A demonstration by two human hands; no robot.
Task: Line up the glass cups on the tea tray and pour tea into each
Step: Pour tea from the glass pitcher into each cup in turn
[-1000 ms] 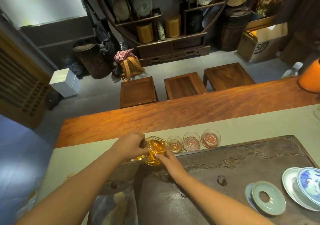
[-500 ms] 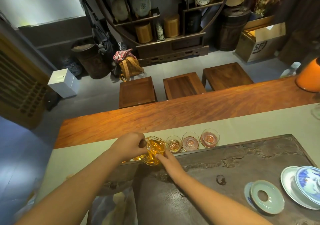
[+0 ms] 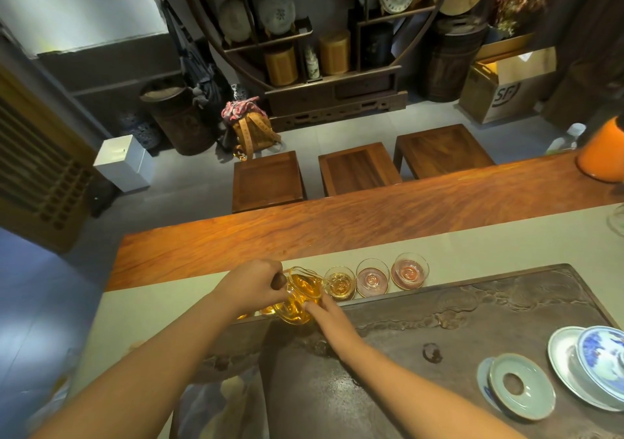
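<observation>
the long wooden surface (image 3: 337,222) crosses the middle of the frame, with a pale runner (image 3: 472,253) along it and the dark carved tea tray (image 3: 472,310) filling the lower right. at the tray's far edge, centre frame, the glass cups stand in a row: one cup (image 3: 340,282) holding amber tea, then two cups (image 3: 373,277) (image 3: 409,270) to its right that look pinkish and, by my reading, are not yet filled. more amber glass shows lower left of the pitcher, mostly hidden. the glass pitcher (image 3: 300,298) sits just left of centre, tilted with its spout over the amber cup.

it is thin glass, stiff, fragile, slippery if wet, and fairly heavy with tea; the dark handle is the safe hold, a steadying touch low on the body.

the left hand (image 3: 251,283) reaches from lower left, fingers clamped round the handle. the right hand (image 3: 326,310) comes from lower right, fingers straight and together, resting against the pitcher's lower side.
</observation>
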